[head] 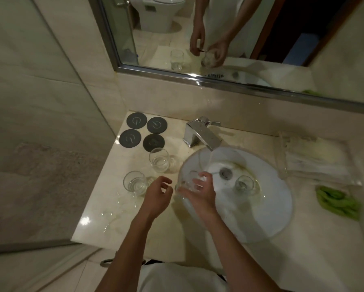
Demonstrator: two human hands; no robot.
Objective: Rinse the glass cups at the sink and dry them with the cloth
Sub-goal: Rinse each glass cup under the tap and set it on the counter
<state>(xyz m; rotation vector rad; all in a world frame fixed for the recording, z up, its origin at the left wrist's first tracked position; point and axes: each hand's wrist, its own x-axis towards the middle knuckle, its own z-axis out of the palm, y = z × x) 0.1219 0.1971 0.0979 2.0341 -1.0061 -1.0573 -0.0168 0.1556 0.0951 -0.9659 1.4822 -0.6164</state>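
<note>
Right hand (202,190): fingers (200,182) curled round a glass cup (186,184), held tilted over the left edge of the sink (278,207).
Left hand (158,194): just beside that cup, fingers loosely curled, holding nothing.
Second glass cup (245,185): inside the basin, right of the drain (225,172).
Two more glass cups (160,160) (134,183): upright on the counter (118,218), left of the sink; water puddled nearby.
Four dark round coasters (144,132): at the counter's back-left corner.
Chrome faucet (200,133): behind the basin.
Folded pale towel (316,159): on the counter right of the sink.
Green cloth (339,202): bunched, in front of the towel.
</note>
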